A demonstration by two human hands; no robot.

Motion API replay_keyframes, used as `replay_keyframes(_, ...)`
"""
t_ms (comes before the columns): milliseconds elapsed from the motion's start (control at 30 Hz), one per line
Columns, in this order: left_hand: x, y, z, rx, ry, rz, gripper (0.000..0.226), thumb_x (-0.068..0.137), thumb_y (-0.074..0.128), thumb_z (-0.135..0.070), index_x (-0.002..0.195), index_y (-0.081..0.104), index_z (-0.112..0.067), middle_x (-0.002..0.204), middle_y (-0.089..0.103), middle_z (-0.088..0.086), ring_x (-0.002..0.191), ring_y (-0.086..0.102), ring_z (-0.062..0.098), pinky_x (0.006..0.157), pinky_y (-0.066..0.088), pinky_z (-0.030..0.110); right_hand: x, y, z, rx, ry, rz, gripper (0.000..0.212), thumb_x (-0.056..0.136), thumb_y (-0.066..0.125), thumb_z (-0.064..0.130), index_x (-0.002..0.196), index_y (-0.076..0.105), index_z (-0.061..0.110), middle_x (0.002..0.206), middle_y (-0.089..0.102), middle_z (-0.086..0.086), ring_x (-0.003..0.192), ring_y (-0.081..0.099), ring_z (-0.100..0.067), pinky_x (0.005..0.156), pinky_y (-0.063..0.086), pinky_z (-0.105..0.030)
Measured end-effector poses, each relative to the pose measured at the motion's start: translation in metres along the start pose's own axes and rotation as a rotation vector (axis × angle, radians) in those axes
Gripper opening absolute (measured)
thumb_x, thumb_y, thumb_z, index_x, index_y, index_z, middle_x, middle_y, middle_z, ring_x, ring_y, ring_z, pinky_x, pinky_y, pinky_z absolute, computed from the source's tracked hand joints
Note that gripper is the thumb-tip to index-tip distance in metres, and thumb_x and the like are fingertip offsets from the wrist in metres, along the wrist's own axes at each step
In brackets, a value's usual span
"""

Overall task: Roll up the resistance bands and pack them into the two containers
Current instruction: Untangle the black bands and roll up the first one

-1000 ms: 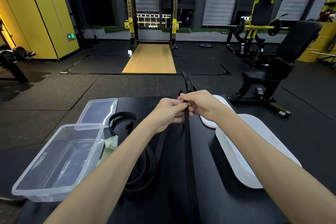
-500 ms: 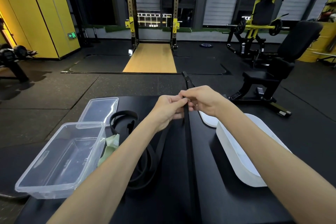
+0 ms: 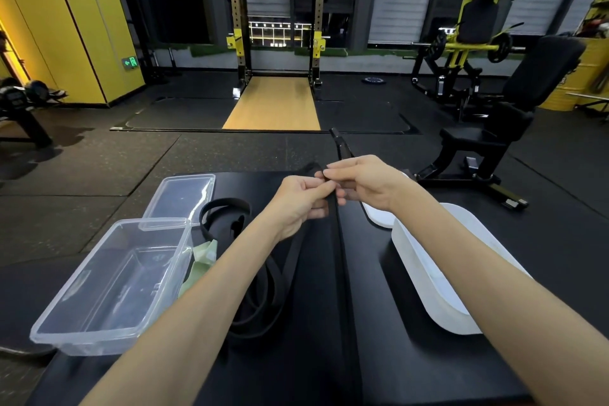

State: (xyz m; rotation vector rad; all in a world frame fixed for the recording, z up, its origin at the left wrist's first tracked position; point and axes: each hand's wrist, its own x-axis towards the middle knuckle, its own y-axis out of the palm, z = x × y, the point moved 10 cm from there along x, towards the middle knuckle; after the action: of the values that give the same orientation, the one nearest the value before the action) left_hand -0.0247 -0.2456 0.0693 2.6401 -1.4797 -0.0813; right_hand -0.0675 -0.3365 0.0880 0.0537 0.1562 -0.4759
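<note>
A long black resistance band runs down the middle of the black table toward me. My left hand and my right hand both pinch its far end, which curls over between my fingertips. More black bands lie in loose loops under my left forearm. A clear plastic container stands at the left, its lid behind it. A white container sits at the right, with its white lid partly hidden by my right wrist.
A pale green item lies between the clear container and the bands. Beyond the table are a squat rack, a black gym seat at the right and a dark rubber floor.
Both hands stayed at the band's far end, and the end has folded over into a small curl between my fingers. The view has shifted slightly.
</note>
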Motion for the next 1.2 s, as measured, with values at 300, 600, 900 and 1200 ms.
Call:
replay_keyframes(300, -0.014, 0.014, 0.018, 0.144, -0.083, 0.120, 0.029, 0.095, 0.057, -0.019, 0.103, 0.067, 0.007, 0.085, 0.071, 0.009, 0.056, 0.055, 0.001, 0.058, 0.044, 0.017, 0.013, -0.030, 0.017, 0.242, -0.092, -0.281, 0.030, 0.077, 0.069, -0.011, 0.104, 0.058, -0.003, 0.093, 0.070, -0.020, 0.080, 0.071, -0.024, 0.077, 0.058, -0.032)
replay_keyframes(600, -0.001, 0.010, 0.008, -0.016, -0.039, 0.057, 0.017, 0.093, 0.059, -0.016, 0.092, 0.071, -0.004, 0.084, 0.073, 0.005, 0.078, 0.070, 0.014, 0.087, 0.052, 0.038, 0.023, -0.009, -0.020, 0.212, 0.212, 0.026, 0.011, 0.095, 0.055, 0.012, 0.101, 0.058, 0.004, 0.079, 0.070, -0.005, 0.063, 0.068, -0.013, 0.050, 0.052, -0.022)
replay_keyframes(900, -0.001, -0.006, 0.035, -0.055, -0.115, 0.039, 0.026, 0.096, 0.053, -0.026, 0.101, 0.068, -0.006, 0.095, 0.073, 0.006, 0.089, 0.070, 0.017, 0.092, 0.050, 0.040, 0.084, -0.005, 0.035, 0.245, 0.013, -0.176, 0.007, 0.094, 0.052, -0.002, 0.098, 0.057, -0.005, 0.081, 0.067, -0.015, 0.054, 0.065, -0.014, 0.050, 0.054, -0.023)
replay_keyframes(1200, 0.015, -0.006, 0.023, -0.174, -0.100, -0.024, 0.023, 0.097, 0.054, -0.021, 0.102, 0.068, -0.003, 0.092, 0.073, 0.007, 0.083, 0.071, 0.017, 0.070, 0.057, 0.027, 0.114, -0.022, 0.116, 0.300, -0.311, -0.318, 0.013, 0.095, 0.049, -0.004, 0.106, 0.054, -0.003, 0.092, 0.067, -0.015, 0.078, 0.069, -0.019, 0.077, 0.057, -0.030)
